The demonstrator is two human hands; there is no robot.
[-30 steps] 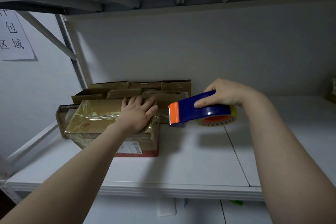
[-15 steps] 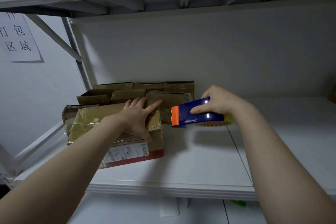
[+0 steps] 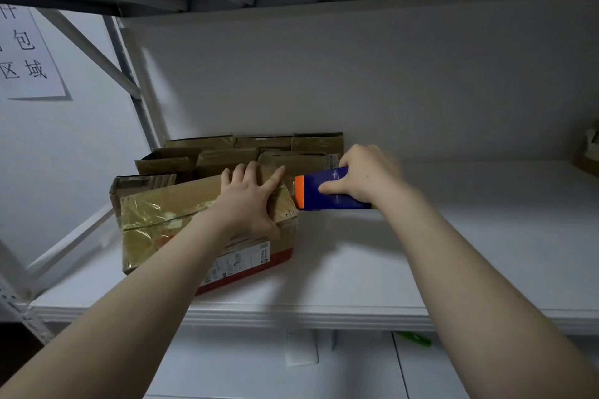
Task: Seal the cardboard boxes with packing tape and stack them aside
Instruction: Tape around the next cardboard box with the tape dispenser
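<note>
- Fingers (image 3: pixel 246 172) of the left hand (image 3: pixel 249 204) lie spread and nearly straight on top of the box (image 3: pixel 181 204), pressing down and gripping nothing
- Right hand (image 3: pixel 369 176) curls tight round the dispenser (image 3: pixel 324 196), whose orange blade end is at the box's right edge, just beside the left index fingertip; contact unclear
- Box sits askew on the shelf (image 3: pixel 356 269), toward its left
- Risks: the blade could nick that fingertip; the box could slide if the pull beats the press; fresh tape could wrinkle over the crinkled old tape
- Count: two hands, one dispenser, one box under the hand, at least three open boxes (image 3: pixel 227 155) behind, one sign (image 3: pixel 26 55)
</note>
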